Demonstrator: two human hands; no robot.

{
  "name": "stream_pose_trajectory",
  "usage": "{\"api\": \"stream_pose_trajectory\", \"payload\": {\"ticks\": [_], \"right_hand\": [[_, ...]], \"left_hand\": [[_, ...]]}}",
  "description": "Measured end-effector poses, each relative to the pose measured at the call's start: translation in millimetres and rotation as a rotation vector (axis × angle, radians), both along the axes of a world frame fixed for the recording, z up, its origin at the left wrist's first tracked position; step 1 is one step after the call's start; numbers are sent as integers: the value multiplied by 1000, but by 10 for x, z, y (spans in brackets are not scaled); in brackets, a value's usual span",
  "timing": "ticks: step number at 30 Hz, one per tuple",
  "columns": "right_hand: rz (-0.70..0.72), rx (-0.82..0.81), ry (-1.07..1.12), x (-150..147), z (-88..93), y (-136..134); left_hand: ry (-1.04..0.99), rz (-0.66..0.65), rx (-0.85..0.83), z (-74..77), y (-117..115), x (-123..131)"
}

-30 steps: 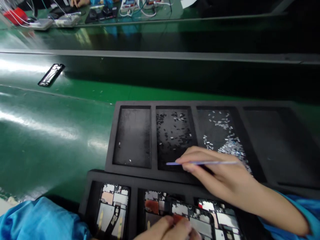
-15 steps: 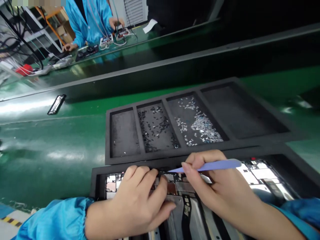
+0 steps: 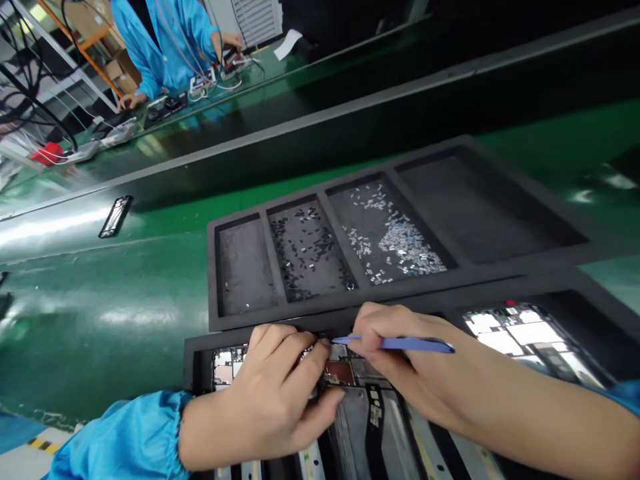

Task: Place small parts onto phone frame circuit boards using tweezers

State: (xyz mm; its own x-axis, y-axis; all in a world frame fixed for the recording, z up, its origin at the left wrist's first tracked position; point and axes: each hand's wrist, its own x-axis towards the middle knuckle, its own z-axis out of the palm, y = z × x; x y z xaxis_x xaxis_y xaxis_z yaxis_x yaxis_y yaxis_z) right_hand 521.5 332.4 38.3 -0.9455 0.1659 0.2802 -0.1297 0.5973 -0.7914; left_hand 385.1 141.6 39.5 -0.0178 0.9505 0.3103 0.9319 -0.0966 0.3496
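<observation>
- Green workbench [image 3: 90, 313] shines under the lights; black foam tray [image 3: 240, 321] with small silver parts [image 3: 405, 250] is placed just behind a second foam tray [image 3: 193, 363].
- Phone frame [image 3: 353, 407] is held in that second tray, beneath both hands.
- Left hand [image 3: 270, 393]: fingers are curled down on the frame; any grip cannot be told.
- Right hand [image 3: 395, 340]: fingers are closed on a blue plastic spudger [image 3: 405, 344], tip beside the left fingers.
- Frame could be scratched, or left fingers jabbed, if the tip slips.
- Silver parts could be scattered if the black tray is knocked.
</observation>
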Motion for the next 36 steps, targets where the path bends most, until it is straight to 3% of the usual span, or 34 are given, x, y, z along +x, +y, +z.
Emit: {"api": "stream_pose_trajectory", "payload": {"ticks": [10,17,23,30,36], "right_hand": [[65,-129,-126,123,33,178],[-124,-110,-50,90,110,232],[-79,-136,-92,110,57,222],[-209,-209,-115,85,-39,161],[-251,-259,-134,89,-56,154]], "left_hand": [[40,-67,-49,13,44,44],[127,-75,-34,32,40,48],[281,-78,-12,79,59,93],[485,-12,10,71,68,187],[542,65,1,61,82,244]]}}
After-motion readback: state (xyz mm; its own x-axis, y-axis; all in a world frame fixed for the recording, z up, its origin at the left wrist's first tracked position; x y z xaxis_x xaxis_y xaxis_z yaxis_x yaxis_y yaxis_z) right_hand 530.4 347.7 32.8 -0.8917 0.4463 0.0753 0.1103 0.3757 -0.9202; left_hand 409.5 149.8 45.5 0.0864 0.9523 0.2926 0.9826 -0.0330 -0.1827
